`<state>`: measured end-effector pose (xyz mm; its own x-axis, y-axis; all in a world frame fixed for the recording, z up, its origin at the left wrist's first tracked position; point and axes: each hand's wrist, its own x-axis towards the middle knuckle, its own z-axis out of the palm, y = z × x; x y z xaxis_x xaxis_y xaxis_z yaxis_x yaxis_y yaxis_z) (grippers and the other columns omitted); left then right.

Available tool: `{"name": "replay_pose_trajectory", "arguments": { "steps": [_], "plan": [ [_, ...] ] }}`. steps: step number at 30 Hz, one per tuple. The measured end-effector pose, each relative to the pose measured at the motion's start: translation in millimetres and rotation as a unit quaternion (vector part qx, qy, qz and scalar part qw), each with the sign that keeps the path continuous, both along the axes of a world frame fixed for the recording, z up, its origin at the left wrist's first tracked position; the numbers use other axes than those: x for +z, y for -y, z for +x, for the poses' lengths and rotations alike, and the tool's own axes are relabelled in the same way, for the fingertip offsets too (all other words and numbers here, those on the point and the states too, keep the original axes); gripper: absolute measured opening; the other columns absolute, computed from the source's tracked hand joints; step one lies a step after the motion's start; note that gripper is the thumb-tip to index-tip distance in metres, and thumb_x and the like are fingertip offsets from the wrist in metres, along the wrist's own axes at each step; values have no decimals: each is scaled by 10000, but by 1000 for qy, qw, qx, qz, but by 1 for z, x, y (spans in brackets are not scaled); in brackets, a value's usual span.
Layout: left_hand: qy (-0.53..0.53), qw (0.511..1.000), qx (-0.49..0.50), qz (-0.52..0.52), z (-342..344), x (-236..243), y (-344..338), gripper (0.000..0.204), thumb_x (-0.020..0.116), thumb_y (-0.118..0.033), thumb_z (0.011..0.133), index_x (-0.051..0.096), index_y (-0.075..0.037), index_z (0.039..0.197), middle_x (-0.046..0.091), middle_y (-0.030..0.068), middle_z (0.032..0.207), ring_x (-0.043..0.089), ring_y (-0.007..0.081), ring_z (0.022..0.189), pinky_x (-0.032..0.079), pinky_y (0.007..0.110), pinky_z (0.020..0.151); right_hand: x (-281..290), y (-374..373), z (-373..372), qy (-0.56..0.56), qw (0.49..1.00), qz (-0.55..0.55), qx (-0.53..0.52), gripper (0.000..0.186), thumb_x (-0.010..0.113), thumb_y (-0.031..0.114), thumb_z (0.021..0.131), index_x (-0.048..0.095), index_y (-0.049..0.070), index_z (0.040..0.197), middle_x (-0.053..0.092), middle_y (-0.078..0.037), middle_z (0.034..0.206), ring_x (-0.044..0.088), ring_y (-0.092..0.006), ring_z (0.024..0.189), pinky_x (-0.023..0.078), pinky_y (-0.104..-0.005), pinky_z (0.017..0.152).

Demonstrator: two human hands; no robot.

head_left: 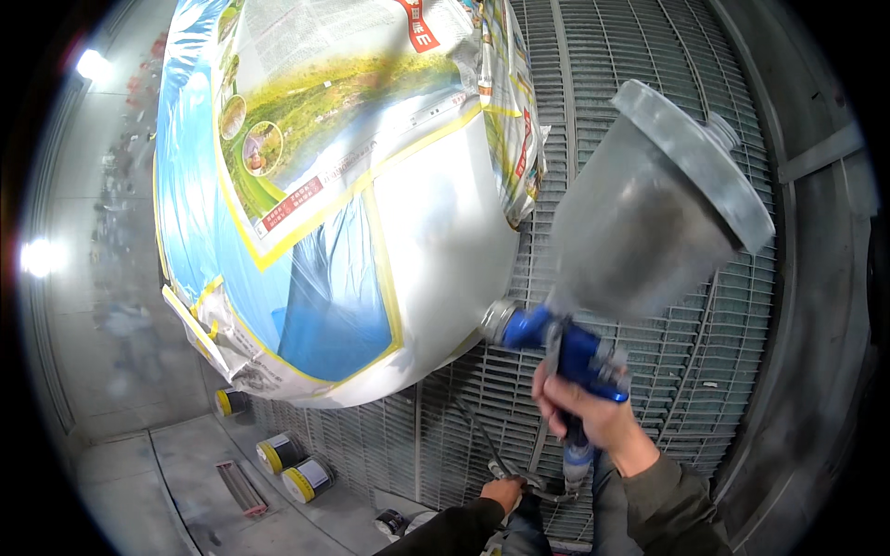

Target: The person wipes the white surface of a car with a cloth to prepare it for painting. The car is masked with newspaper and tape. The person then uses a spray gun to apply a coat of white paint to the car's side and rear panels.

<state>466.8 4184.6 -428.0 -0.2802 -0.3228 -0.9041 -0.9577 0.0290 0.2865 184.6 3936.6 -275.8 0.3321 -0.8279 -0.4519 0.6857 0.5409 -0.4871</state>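
My right hand [598, 408] is closed around the grip of a blue spray gun [582, 357]. A large cloudy plastic cup [640, 218] sits tilted on top, with greyish liquid low inside it. The gun's silver nozzle [498, 321] points left, near a glossy white vehicle body panel [450, 232]. Low in the view, my left hand [502, 492] is wrapped round the air hose [549, 498], which joins the gun below its handle. Blue masking film [338, 310], printed sheeting [334, 102] and yellow tape [381, 250] surround the white panel.
Several paint cans [309, 480] stand along the lower left, near a reddish-grey metal frame [241, 488]. Metal floor grating [686, 371] runs beneath me and to the right. Lights [40, 258] shine from the left wall. The hose trails over the grating.
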Motion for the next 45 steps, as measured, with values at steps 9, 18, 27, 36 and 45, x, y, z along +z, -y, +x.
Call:
{"name": "replay_pose_trajectory", "arguments": {
  "steps": [9, 18, 27, 36, 45],
  "plan": [
    [22, 999, 24, 17, -1, -12, -6, 309, 512, -310, 960, 608, -177, 1221, 692, 159, 1036, 649, 388, 935, 514, 507, 763, -61, 19, -28, -223, 954, 45, -193, 160, 632, 142, 909, 638, -1, 979, 640, -67, 833, 596, -118, 665, 492, -247, 457],
    [24, 999, 34, -11, -15, -18, -9, 284, 523, -282, 955, 623, -193, 1206, 688, 158, 1051, 651, 393, 920, 513, 504, 755, -42, -6, -37, -96, 985, -28, -139, 377, 608, 241, 935, 573, 21, 1239, 653, -138, 1148, 659, -214, 970, 608, -364, 589],
    [-1, 988, 109, -111, 21, -40, -61, 264, 571, -252, 931, 642, -173, 1172, 696, 107, 1033, 658, 357, 898, 524, 463, 732, -40, -46, -4, -229, 942, -67, -234, 364, 604, 137, 938, 563, 1, 1273, 657, -150, 1157, 661, -206, 976, 612, -290, 573],
    [-92, 983, 105, -122, 87, -47, -138, 249, 538, -299, 967, 622, -170, 1163, 662, 90, 1103, 652, 349, 903, 526, 470, 716, -26, -135, 82, -338, 929, -61, -141, 603, 648, 123, 913, 391, -8, 1443, 639, -65, 944, 583, -86, 715, 474, -201, 478],
    [-192, 967, 93, -141, 107, -44, -178, 266, 537, -308, 976, 563, -206, 1219, 569, 33, 1190, 657, 344, 858, 533, 472, 712, 49, -171, 164, -200, 972, -117, 45, 355, 673, 112, 891, 563, -49, 1187, 670, -113, 970, 644, -125, 762, 534, -234, 512]
  ]
}}
